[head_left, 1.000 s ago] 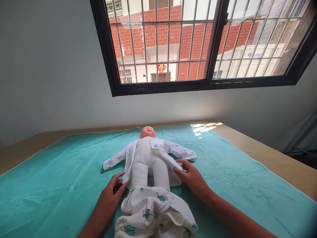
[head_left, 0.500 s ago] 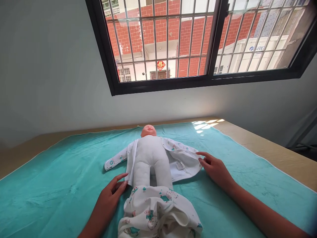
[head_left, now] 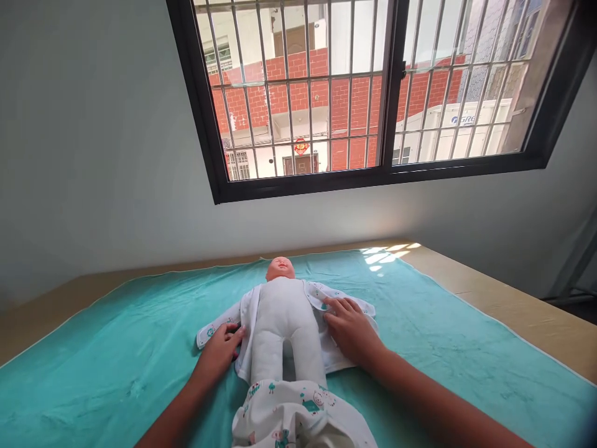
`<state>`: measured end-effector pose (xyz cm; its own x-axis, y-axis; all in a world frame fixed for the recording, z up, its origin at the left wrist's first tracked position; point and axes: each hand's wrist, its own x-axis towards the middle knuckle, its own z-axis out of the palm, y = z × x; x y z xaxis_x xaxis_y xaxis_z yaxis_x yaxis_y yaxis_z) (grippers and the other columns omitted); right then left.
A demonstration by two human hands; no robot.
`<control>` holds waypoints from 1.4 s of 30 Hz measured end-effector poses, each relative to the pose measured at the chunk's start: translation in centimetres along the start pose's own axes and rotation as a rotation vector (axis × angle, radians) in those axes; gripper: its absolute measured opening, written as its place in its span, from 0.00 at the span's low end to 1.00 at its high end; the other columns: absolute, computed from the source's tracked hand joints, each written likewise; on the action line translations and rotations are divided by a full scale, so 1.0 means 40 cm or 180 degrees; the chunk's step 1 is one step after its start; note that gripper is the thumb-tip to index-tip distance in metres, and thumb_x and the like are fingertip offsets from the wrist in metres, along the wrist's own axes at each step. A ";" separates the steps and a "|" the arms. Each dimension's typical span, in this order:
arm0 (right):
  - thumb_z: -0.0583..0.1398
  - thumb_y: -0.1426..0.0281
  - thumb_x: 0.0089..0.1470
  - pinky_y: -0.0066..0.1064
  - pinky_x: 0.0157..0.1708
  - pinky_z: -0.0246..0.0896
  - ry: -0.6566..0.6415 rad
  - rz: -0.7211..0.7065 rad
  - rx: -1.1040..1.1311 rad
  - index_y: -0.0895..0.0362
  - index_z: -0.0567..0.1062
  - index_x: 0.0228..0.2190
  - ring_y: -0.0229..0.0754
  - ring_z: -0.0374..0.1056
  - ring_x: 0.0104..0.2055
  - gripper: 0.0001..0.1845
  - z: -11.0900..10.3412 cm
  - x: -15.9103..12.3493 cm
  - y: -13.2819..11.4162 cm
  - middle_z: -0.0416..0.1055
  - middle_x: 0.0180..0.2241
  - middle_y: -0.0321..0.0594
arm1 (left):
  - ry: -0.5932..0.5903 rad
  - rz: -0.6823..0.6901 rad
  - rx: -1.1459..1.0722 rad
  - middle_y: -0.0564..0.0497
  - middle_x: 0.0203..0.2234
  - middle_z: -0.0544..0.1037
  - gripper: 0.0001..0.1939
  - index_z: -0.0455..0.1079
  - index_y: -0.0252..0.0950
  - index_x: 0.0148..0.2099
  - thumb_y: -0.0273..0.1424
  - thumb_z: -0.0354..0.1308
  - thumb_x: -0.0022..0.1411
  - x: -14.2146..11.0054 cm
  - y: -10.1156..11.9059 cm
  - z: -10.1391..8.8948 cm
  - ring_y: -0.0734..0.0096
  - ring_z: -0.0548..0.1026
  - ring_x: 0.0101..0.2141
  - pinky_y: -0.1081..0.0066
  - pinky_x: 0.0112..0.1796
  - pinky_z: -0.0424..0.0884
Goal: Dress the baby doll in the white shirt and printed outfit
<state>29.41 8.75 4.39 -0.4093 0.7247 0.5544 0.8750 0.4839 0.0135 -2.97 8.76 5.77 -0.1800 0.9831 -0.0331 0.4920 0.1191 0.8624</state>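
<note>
A baby doll (head_left: pixel 285 311) with a pink head and white cloth body lies on its back. It wears a white printed baby shirt (head_left: pixel 249 339), its front spread apart and the sleeves out to the sides. My left hand (head_left: pixel 220 350) is at the shirt's left front edge, fingers curled in against the fabric. On the right side, my right hand (head_left: pixel 351 330) reaches over the spread front panel, its bent fingertips closed on cloth near the sleeve. Printed baby trousers (head_left: pixel 303 410) are bunched around the doll's lower legs; the feet are hidden.
A turquoise cloth (head_left: pixel 116 367) covers much of the wooden table (head_left: pixel 494 292). Behind stands a grey wall (head_left: pixel 107 155) with a black-framed, barred window (head_left: pixel 303 183). Patches of sunlight fall on the table's far right part.
My right hand has moved left, from the panel's outer edge inward towards the doll's body. My left hand has shifted up along the shirt's side. The view has tilted up slightly.
</note>
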 end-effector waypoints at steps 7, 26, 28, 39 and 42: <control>0.49 0.74 0.61 0.40 0.46 0.64 0.0518 0.0662 0.0994 0.54 0.71 0.49 0.46 0.66 0.46 0.18 0.033 -0.006 0.063 0.69 0.45 0.45 | 0.0143 0.0735 0.0300 0.49 0.26 0.79 0.20 0.71 0.37 0.30 0.50 0.54 0.52 0.031 -0.020 0.000 0.58 0.76 0.31 0.65 0.35 0.69; 0.52 0.72 0.57 0.44 0.47 0.61 0.1090 0.1025 0.0999 0.55 0.74 0.38 0.50 0.65 0.45 0.12 0.006 -0.010 0.099 0.69 0.43 0.47 | 0.1298 0.0634 0.1685 0.50 0.28 0.76 0.13 0.70 0.42 0.41 0.30 0.46 0.58 0.022 -0.056 -0.059 0.63 0.73 0.30 0.71 0.27 0.59; 0.52 0.69 0.61 0.38 0.42 0.63 0.0848 0.0765 0.1531 0.54 0.73 0.37 0.45 0.66 0.41 0.10 -0.015 -0.005 0.038 0.69 0.40 0.44 | 0.0954 0.1019 0.1162 0.53 0.24 0.73 0.11 0.70 0.40 0.38 0.34 0.48 0.57 -0.004 -0.035 -0.029 0.65 0.71 0.28 0.72 0.29 0.61; 0.59 0.51 0.54 0.26 0.20 0.49 -0.1749 0.0879 0.3353 0.58 0.69 0.13 0.31 0.54 0.18 0.28 -0.092 -0.009 -0.097 0.62 0.14 0.32 | -0.3083 0.0415 0.0387 0.52 0.27 0.81 0.08 0.77 0.39 0.35 0.35 0.63 0.52 -0.107 0.131 -0.115 0.68 0.76 0.26 0.72 0.28 0.67; 0.66 0.52 0.46 0.24 0.19 0.52 -0.2594 0.0824 0.3342 0.57 0.79 0.23 0.33 0.59 0.18 0.19 -0.150 0.006 -0.081 0.69 0.17 0.32 | -0.2879 0.0760 0.1004 0.54 0.26 0.79 0.08 0.78 0.41 0.32 0.36 0.67 0.46 -0.132 0.143 -0.122 0.67 0.74 0.29 0.73 0.27 0.66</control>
<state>28.03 4.41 9.48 -0.6204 0.7563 -0.2075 0.4909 0.1681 -0.8549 -3.37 3.56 13.35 0.6081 0.7061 -0.3627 0.6588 -0.1940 0.7269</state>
